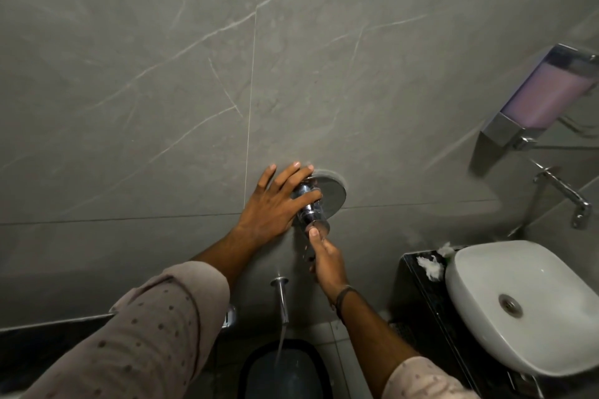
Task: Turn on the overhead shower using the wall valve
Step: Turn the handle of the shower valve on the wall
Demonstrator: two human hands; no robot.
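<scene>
A chrome wall valve with a round plate is set in the grey tiled wall. Its knob sticks out toward me. My left hand lies over the upper part of the valve, fingers spread, two of them curled on the small upper knob. My right hand reaches up from below and grips the lever under the knob, thumb on the knob's face. Below, a chrome spout pours a stream of water into a dark bucket. The overhead shower is out of view.
A white basin sits on a black counter at the right, with a wall tap and a pink soap dispenser above it. White tissue bits lie on the counter. A dark ledge runs along the left.
</scene>
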